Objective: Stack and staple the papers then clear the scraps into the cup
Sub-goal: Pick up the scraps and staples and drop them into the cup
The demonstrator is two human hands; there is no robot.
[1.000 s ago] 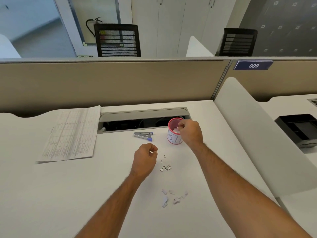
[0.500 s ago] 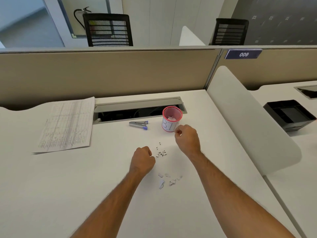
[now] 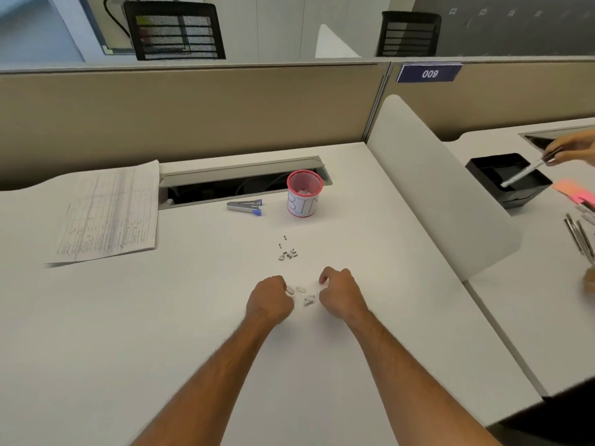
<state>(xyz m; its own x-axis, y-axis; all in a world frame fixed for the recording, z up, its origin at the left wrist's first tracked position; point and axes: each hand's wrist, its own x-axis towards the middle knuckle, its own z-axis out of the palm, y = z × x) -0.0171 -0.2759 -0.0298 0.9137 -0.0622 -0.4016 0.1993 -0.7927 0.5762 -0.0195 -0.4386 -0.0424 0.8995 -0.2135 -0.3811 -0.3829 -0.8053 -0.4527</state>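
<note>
Both hands lay on the table (image 3: 128,333) with fingers curled in. The left hand (image 3: 269,300) had its grip pressed against one paper scrap at its fingertips; whether it pinched the scrap could not be told. The right hand (image 3: 341,292) had its grip curled together, holding nothing visible. The paper scraps (image 3: 304,294) lay between the two grips. Beyond them lay loose staples (image 3: 287,253), then the cup (image 3: 304,194), the stapler (image 3: 244,207) and, far left, the stacked papers (image 3: 109,214).

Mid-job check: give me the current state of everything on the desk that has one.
Cup: upright, scraps inside.
Stapler: lying idle beside the cup.
Papers: stacked flat, far left.
Paper scraps: loose between both hands.
Staple bits: scattered on desk.
Left hand: curled at scraps.
Right hand: curled at scraps.
</note>
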